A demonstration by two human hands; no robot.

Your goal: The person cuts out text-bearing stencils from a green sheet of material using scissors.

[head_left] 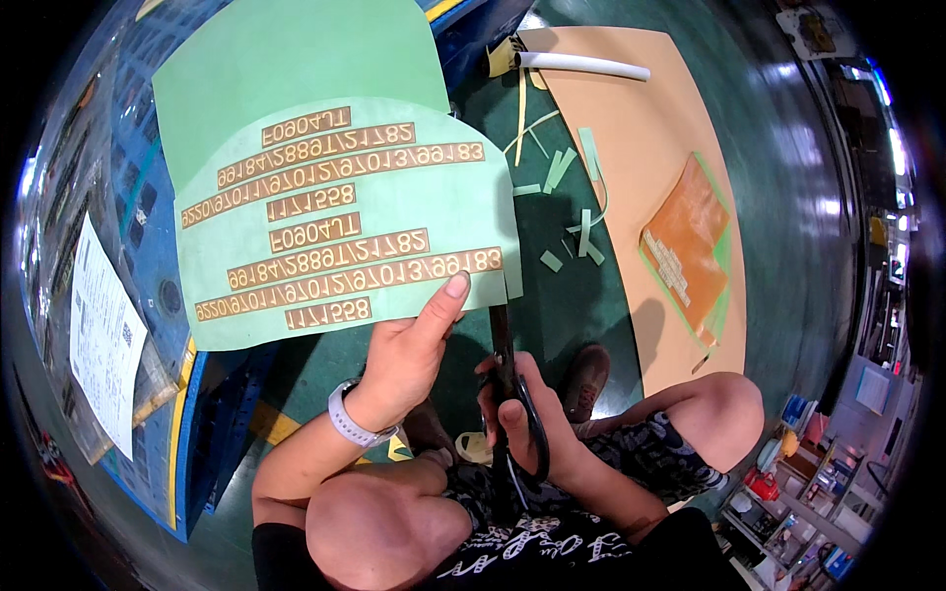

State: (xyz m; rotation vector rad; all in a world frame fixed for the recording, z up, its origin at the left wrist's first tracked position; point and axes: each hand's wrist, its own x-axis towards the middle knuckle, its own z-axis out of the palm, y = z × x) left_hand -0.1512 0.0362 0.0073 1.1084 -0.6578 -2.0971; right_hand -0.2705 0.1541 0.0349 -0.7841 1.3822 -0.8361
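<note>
My left hand pinches the lower right part of a pale green stencil sheet, thumb on top. Rows of brown-backed lettering cross the sheet. Behind its curved far edge is a darker green sheet; whether the two are joined, I cannot tell. Black-handled scissors are gripped in my right hand, with fingers in the handle loops. Their blades point away from me and meet the stencil sheet's right edge, beside a narrow strip partly cut from it. The blade tips are hidden.
Several green offcuts lie on the dark green floor. A tan board to the right bears a white tube and an orange piece with green edging. At left, a blue rack holds a printed white paper.
</note>
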